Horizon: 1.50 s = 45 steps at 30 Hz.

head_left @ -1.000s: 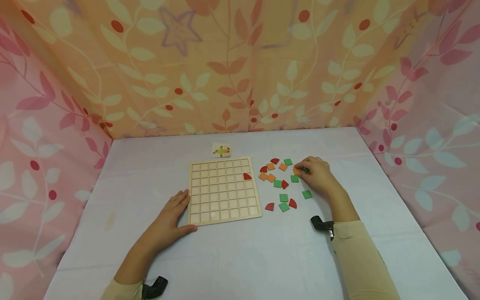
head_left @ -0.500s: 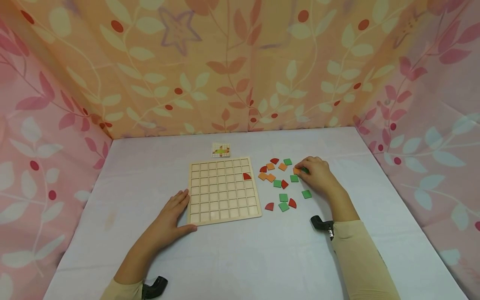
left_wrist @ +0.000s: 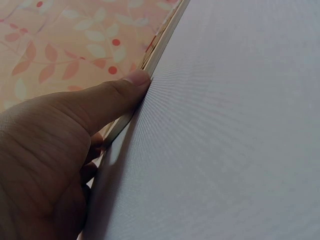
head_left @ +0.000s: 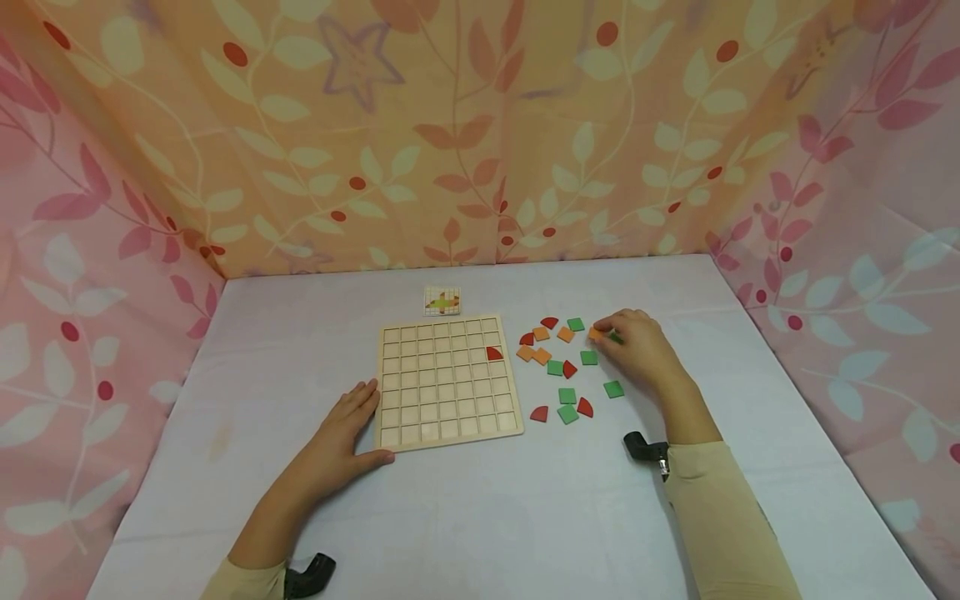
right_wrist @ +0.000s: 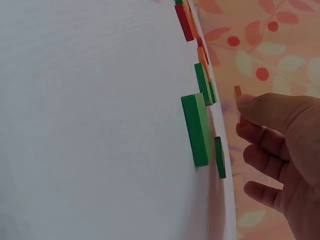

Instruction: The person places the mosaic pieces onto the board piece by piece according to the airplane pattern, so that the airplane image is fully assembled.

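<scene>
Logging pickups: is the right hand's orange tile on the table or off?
Off: fingers pinch the orange tile, visibly clear of the table.

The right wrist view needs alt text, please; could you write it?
A right hand pinches an orange tile between thumb and fingers, seen against floral fabric; green, red and orange tiles lie on a white cloth.

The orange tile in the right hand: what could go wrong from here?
The orange tile might slip, as the right hand only pinches it. That hand could brush the green tile showing beneath it. The left hand, touching the grid board, might nudge that askew.
</scene>
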### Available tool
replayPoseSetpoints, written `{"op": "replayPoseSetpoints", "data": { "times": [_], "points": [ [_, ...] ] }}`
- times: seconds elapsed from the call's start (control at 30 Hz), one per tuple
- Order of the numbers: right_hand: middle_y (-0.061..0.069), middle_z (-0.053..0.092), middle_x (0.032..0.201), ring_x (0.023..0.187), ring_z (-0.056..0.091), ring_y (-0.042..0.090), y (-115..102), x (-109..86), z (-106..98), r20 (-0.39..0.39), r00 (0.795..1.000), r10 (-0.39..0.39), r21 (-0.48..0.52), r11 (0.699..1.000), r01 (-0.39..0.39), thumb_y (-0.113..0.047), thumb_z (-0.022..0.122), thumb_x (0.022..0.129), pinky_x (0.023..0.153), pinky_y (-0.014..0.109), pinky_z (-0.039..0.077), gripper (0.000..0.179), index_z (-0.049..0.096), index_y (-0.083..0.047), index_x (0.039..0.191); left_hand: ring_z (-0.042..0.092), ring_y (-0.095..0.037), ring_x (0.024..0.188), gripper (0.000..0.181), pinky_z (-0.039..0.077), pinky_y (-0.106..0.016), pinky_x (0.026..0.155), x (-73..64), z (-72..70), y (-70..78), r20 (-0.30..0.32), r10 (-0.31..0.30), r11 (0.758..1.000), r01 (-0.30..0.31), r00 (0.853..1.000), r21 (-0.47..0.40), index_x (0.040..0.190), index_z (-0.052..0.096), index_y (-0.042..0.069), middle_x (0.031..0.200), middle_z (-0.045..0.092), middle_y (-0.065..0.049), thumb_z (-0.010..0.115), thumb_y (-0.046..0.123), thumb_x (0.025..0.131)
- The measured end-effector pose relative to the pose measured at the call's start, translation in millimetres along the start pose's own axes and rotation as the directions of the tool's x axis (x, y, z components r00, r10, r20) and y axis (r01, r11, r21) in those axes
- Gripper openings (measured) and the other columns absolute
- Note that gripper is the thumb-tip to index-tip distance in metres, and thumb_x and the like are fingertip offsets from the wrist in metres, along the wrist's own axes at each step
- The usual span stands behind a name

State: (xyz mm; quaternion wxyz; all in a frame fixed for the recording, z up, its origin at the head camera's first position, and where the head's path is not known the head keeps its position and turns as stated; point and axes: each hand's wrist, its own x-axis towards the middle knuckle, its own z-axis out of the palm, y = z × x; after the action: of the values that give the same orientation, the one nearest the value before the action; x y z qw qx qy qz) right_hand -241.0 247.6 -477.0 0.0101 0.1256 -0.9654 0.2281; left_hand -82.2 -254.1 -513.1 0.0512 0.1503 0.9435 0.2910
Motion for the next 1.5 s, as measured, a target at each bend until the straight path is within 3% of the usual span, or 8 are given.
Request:
{"op": "replayPoseSetpoints", "data": {
  "times": [0.1,0.37,0.7,0.87,1.03,1.2,1.5],
  "points": [
    [0.010,0.067,0.126,0.126,0.053,0.032,-4,0.9,-4,-0.023,1.000,-0.001,0.028,1.000,0.002,-0.027,0.069,0.098,0.111,0.056,0.042,0.028,0.073,-0.012,0.122,0.012,-0.034,0.159,0.108,0.010,-0.047,0.130,0.5,-0.6,-0.1,0.003,0.001,1.000,-0.001,1.000,0.002,0.160,0.029,0.001,0.171,0.020,-0.009,0.081,0.054,0.082],
    [0.012,0.067,0.122,0.116,0.056,0.033,-22,-1.7,-15,-0.052,0.999,-0.006,0.059,0.998,0.009,-0.023,0.072,0.097,0.102,0.057,0.049,0.030,0.073,-0.011,0.124,0.013,-0.034,0.158,0.109,0.004,-0.036,0.130,0.3,2.6,-0.4,-0.019,0.012,1.000,-0.012,1.000,0.002,0.160,0.030,0.001,0.171,0.021,-0.010,0.082,0.055,0.081],
    [0.004,0.068,0.121,0.114,0.056,0.028,-57,-2.9,-18,-0.078,0.995,-0.068,0.086,0.993,0.075,-0.024,0.075,0.096,0.097,0.051,0.052,0.029,0.074,-0.016,0.124,0.012,-0.032,0.159,0.109,0.006,-0.040,0.131,0.7,3.7,-0.8,-0.014,0.003,1.000,-0.003,1.000,0.008,0.160,0.030,0.001,0.171,0.020,-0.009,0.082,0.055,0.081],
    [0.001,0.067,0.121,0.121,0.054,0.025,-80,2.8,-16,-0.060,0.994,-0.092,0.108,0.989,0.098,-0.022,0.076,0.094,0.103,0.050,0.052,0.031,0.073,-0.018,0.125,0.009,-0.030,0.160,0.109,0.006,-0.042,0.131,1.8,0.4,-2.8,0.012,-0.013,1.000,0.013,1.000,0.011,0.161,0.027,0.003,0.172,0.017,-0.007,0.082,0.054,0.082],
    [-0.002,0.068,0.117,0.122,0.054,0.023,-98,6.5,-10,-0.054,0.988,-0.145,0.130,0.980,0.150,-0.023,0.078,0.093,0.106,0.049,0.050,0.031,0.074,-0.018,0.123,0.009,-0.030,0.160,0.108,0.006,-0.043,0.131,4.0,-1.0,-3.7,0.015,-0.015,1.000,0.015,1.000,0.004,0.161,0.028,0.003,0.172,0.017,-0.007,0.082,0.054,0.082],
    [-0.002,0.069,0.115,0.117,0.056,0.022,-112,10.2,3,-0.040,0.976,-0.213,0.145,0.966,0.216,-0.023,0.078,0.093,0.100,0.045,0.052,0.029,0.075,-0.018,0.122,0.010,-0.031,0.159,0.108,0.006,-0.042,0.131,3.3,-0.4,-4.5,0.012,-0.016,1.000,0.016,1.000,0.007,0.161,0.028,0.004,0.172,0.017,-0.007,0.082,0.054,0.082],
    [-0.002,0.069,0.111,0.112,0.057,0.021,-132,9.2,26,-0.012,0.967,-0.253,0.168,0.953,0.252,-0.024,0.076,0.094,0.094,0.041,0.053,0.025,0.077,-0.018,0.119,0.011,-0.033,0.159,0.108,0.005,-0.040,0.131,1.4,0.5,-3.0,-0.007,-0.011,1.000,0.011,1.000,0.007,0.160,0.029,0.001,0.171,0.019,-0.009,0.082,0.053,0.082]
  ]
}}
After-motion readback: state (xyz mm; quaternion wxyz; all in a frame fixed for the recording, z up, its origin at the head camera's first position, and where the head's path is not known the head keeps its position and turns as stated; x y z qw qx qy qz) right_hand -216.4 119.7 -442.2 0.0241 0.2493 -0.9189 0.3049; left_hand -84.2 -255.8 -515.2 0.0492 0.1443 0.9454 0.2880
